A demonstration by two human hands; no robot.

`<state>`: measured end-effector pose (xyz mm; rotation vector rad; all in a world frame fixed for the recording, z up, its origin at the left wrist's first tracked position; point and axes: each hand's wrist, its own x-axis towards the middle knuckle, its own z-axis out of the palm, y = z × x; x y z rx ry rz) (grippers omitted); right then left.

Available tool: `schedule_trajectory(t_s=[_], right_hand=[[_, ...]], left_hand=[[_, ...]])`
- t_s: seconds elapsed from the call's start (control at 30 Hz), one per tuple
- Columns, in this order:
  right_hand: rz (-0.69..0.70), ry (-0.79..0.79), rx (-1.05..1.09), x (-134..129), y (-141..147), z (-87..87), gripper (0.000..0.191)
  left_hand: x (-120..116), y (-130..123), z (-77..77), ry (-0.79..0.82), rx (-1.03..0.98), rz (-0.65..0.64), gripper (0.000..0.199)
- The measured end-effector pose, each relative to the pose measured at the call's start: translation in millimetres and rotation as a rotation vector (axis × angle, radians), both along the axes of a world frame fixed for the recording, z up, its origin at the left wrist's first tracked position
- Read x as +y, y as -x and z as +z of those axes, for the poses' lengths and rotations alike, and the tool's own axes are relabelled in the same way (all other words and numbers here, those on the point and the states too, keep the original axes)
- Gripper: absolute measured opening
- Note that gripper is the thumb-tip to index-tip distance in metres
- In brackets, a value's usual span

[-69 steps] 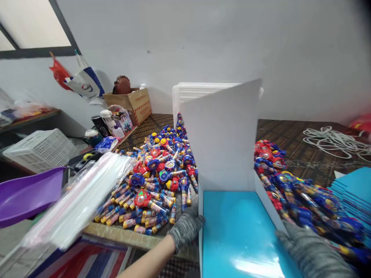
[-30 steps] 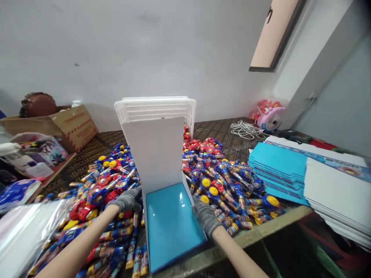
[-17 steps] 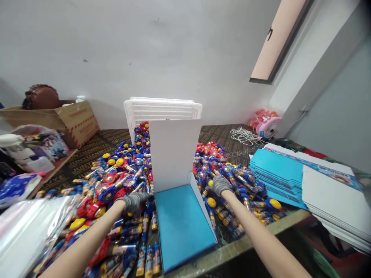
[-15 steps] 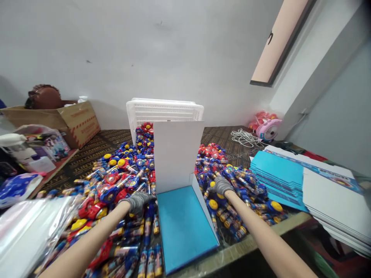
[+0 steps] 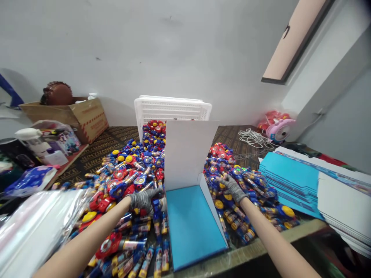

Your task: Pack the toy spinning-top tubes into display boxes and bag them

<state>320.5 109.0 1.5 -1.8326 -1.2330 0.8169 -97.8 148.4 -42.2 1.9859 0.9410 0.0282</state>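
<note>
Off the R wall of the white box (image 5: 188, 150), where it was seen approx. 1 s earlier, the R hand (image 5: 233, 189) had been moved among the RHS toys (image 5: 222, 152), while the L hand (image 5: 143, 200) was kept by the box's L edge; fingers of both were partly obscured, so grip couldn't be told. Between them the box was set, pt. of the white basket (image 5: 174, 102) hidden by its raised flap. "JUNYUAN" was partly made out on the dark board (image 5: 95, 154); carton (image 5: 94, 117) print was too blurred.

Soft light glints on clear plastic wrapping (image 5: 40, 227); the view's edges look stretched.
</note>
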Motion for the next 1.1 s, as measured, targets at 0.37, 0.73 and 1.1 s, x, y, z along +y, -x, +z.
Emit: schedule_trajectory(t_s=[0.37,0.73,1.1], right_hand=[[0.21,0.124,-0.602,44,25,28.8,0.042],[0.709,-0.308,0.126,-26,32,67.5,0.048],[0.706,-0.361,-0.661,-4,86,2.6,0.071]], left_hand=[[-28,0,99.2,-0.162,-0.186,0.459,0.06],[-74,-66,112.7,-0.518,-0.331,0.595,0.043],[-72,-84,57.7,-0.869,0.195,0.235,0.036]])
